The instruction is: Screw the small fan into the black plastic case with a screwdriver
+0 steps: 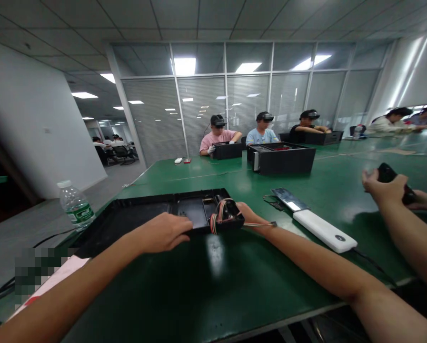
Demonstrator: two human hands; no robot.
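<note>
A shallow black computer case [127,212] lies open side up on the green table in front of me. My left hand [166,232] is closed on its near edge, thumb low and fingers bent over the rim. At the case's right end is my right hand [244,210], its fingers hidden behind the case corner and the cables. A looped bundle of multicoloured cables [220,216] hangs over that corner, and one strand with a dark connector [273,224] lies across my right wrist.
A white handheld device with a flat dark end [323,231] lies right of the case. A water bottle [75,205] stands at left. A co-worker's hands hold a dark object [395,181] at right. Across the green table [184,178], people work at black cases [281,159].
</note>
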